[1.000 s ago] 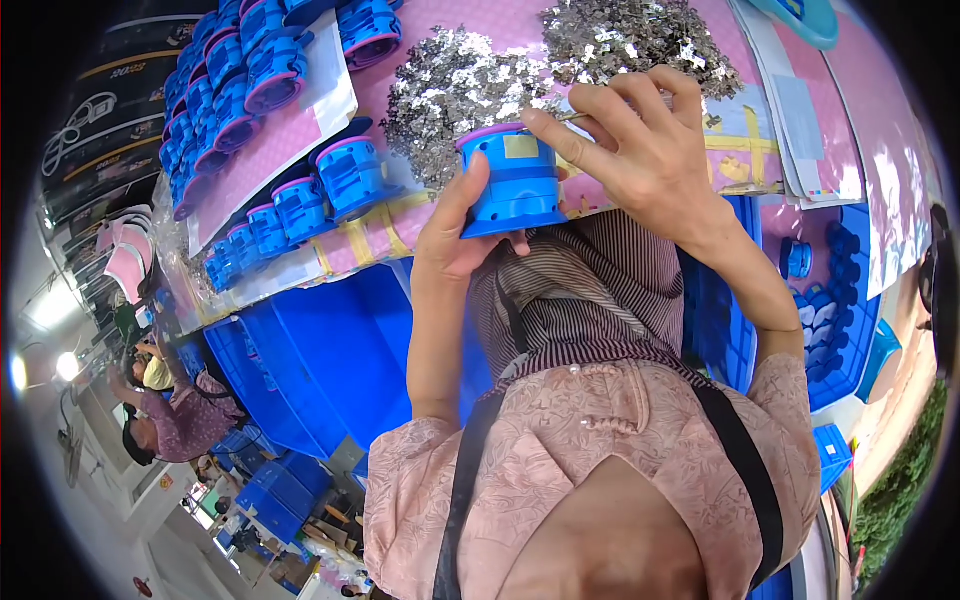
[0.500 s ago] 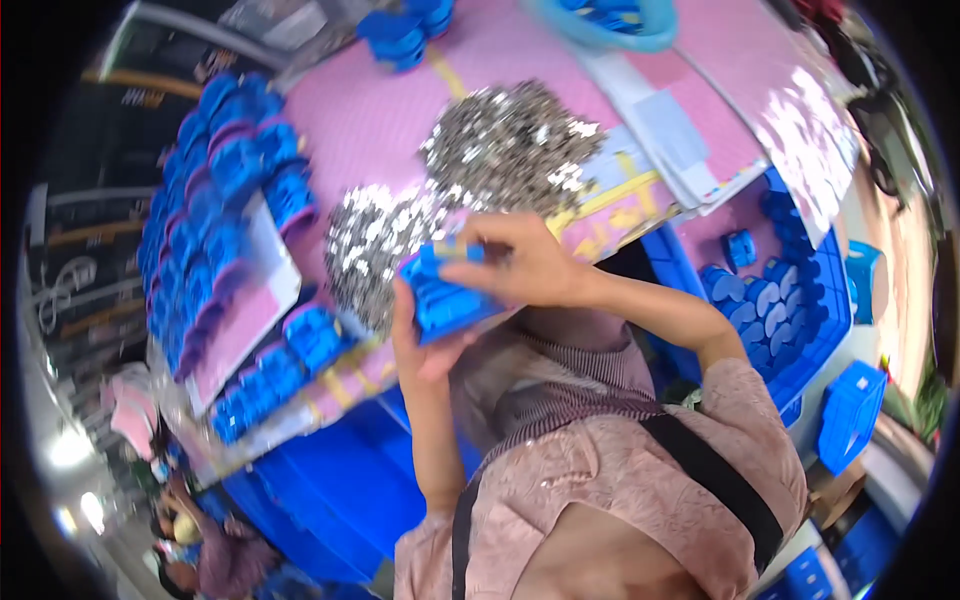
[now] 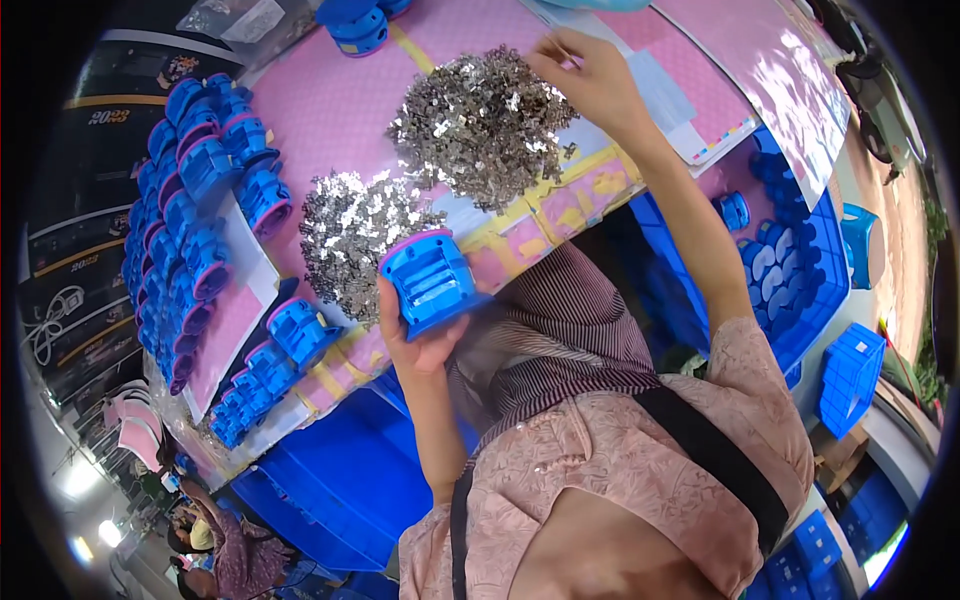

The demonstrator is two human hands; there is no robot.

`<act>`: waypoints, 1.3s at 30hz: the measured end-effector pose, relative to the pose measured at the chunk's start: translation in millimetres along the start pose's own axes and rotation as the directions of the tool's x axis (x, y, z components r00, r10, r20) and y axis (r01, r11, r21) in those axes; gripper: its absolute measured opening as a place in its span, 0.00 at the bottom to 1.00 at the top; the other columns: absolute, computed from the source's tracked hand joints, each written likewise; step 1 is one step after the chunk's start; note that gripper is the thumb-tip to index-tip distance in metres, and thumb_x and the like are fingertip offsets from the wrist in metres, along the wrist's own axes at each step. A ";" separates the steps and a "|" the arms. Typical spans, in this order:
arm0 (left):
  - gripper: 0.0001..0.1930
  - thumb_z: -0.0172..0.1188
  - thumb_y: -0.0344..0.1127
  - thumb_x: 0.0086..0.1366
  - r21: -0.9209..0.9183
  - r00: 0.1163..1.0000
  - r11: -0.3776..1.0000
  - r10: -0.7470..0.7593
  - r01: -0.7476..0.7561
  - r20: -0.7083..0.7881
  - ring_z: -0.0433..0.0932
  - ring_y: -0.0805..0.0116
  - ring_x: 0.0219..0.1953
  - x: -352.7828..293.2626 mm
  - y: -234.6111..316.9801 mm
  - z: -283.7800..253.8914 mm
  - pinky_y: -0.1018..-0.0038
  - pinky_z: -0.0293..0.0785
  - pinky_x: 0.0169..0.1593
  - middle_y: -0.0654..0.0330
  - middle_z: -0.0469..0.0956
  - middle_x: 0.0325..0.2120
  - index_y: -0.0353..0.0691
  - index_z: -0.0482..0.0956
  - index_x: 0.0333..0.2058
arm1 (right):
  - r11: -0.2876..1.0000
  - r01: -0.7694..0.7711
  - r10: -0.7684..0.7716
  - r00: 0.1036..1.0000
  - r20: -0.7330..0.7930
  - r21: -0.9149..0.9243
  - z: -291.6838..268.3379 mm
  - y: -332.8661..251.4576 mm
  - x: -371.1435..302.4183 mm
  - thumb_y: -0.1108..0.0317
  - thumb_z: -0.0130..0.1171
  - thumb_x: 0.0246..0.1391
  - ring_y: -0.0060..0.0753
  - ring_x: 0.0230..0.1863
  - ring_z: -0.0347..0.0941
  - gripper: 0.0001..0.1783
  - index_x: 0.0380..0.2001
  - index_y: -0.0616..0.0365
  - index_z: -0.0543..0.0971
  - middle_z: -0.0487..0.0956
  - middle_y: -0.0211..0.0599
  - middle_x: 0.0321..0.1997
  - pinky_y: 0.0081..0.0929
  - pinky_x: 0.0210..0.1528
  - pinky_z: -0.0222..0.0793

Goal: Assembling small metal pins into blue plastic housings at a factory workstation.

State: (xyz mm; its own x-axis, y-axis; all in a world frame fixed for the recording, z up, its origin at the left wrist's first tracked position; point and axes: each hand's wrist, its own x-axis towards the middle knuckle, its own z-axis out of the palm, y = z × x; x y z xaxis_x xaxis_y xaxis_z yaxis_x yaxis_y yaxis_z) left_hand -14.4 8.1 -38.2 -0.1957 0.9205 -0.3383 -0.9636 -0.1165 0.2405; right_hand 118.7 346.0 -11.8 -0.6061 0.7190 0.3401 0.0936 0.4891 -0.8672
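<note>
In my left hand (image 3: pixel 430 350) sits a blue plastic housing (image 3: pixel 430 280) with a pink rim, its slotted hollow side turned up. The fingers and thumb cup it from below and from the left, beside the table's front edge. My right hand (image 3: pixel 598 85) is at the far right edge of a dark pile of small metal clips (image 3: pixel 480 125). Its fingertips are drawn together; whether a clip is between them is too small to tell. A second, shinier pile of metal clips (image 3: pixel 355 235) lies nearer, just behind the housing.
Many blue housings (image 3: pixel 205 165) stand in stacked rows at the left, with a shorter row (image 3: pixel 265 375) along the front edge. More housings (image 3: pixel 355 30) stand at the back. A blue crate (image 3: pixel 800 335) holding blue parts is at my right. Another person (image 3: pixel 235 550) sits at lower left.
My right hand has left the blue housing and moved away to the far right side of the clip pile. The left hand still holds the housing, its hollow side now in plain view.
</note>
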 end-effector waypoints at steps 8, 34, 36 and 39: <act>0.45 0.56 0.64 0.63 -0.038 0.995 0.995 -0.096 0.096 0.006 0.77 0.36 0.49 8.6 -11.8 14.4 0.67 0.81 0.25 0.35 0.69 0.55 0.31 0.56 0.65 | 0.874 -0.129 0.093 0.991 -0.101 -0.468 -26.6 16.1 -66.2 0.64 0.63 0.53 0.35 0.29 0.74 0.10 0.37 0.56 0.81 0.80 0.37 0.32 0.30 0.34 0.69; 0.38 0.64 0.51 0.60 0.563 0.934 0.806 0.321 -0.181 -0.159 0.83 0.63 0.38 -4.9 -13.8 51.0 0.72 0.83 0.25 0.50 0.76 0.47 0.36 0.61 0.62 | 0.866 -0.288 0.127 0.917 0.377 0.408 72.2 -90.8 -123.3 0.74 0.63 0.57 0.08 0.27 0.70 0.07 0.39 0.62 0.82 0.80 0.26 0.33 0.12 0.28 0.65; 0.39 0.65 0.51 0.59 0.591 0.926 0.784 0.343 -0.188 -0.160 0.83 0.62 0.39 -5.5 -11.6 53.3 0.73 0.83 0.25 0.50 0.75 0.48 0.36 0.60 0.62 | 0.856 -0.260 0.102 0.932 0.346 0.447 73.4 -92.0 -123.3 0.74 0.63 0.56 0.09 0.29 0.70 0.09 0.40 0.61 0.83 0.81 0.26 0.34 0.13 0.30 0.66; 0.41 0.67 0.50 0.57 0.620 0.913 0.758 0.375 -0.202 -0.160 0.83 0.60 0.39 -5.7 -9.7 55.3 0.73 0.83 0.24 0.48 0.74 0.50 0.37 0.59 0.63 | 0.841 -0.379 0.213 0.887 0.409 0.385 68.9 -102.3 -119.9 0.74 0.64 0.56 0.11 0.32 0.72 0.08 0.40 0.60 0.84 0.83 0.27 0.36 0.15 0.34 0.67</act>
State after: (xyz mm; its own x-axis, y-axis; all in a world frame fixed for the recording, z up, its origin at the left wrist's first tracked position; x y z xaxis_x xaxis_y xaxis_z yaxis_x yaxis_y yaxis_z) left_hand 6.1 24.7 11.8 -0.5692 0.7369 -0.3647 -0.5779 -0.0430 0.8150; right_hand 127.4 175.7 11.0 -0.8411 0.5400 -0.0316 0.0044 -0.0516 -0.9987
